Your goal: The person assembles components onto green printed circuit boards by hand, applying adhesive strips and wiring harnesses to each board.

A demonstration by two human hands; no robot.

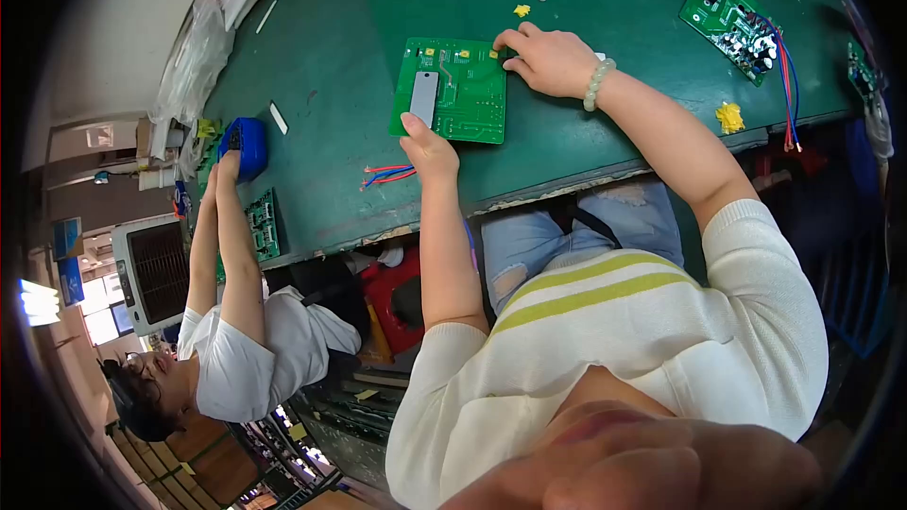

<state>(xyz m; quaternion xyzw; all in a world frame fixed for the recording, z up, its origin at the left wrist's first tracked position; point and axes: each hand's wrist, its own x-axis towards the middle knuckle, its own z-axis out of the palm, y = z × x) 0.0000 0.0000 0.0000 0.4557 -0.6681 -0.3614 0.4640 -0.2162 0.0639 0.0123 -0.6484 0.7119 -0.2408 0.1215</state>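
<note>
My left hand (pixel 431 149) grips a green circuit board (pixel 477 113) by its near left edge, thumb on top. A grey rectangular part (pixel 424 94) lies along the board's left side. Small yellow squares (pixel 464 54) sit in a row near the far edge. At the far right corner, my right hand (pixel 551 59) has its fingers bent together over the yellow square there. Whatever is between those fingertips is too small to make out. Red and blue wires (pixel 385 174) poke out below the board, next to my left hand.
Circuit boards with wires (pixel 732 28) lie at the far right of the green table (pixel 331 66). Crumpled yellow bits (pixel 729 117) are scattered there. On the left, a co-worker's hands (pixel 227 166) reach to a blue container (pixel 249 147), near plastic bags (pixel 194 57).
</note>
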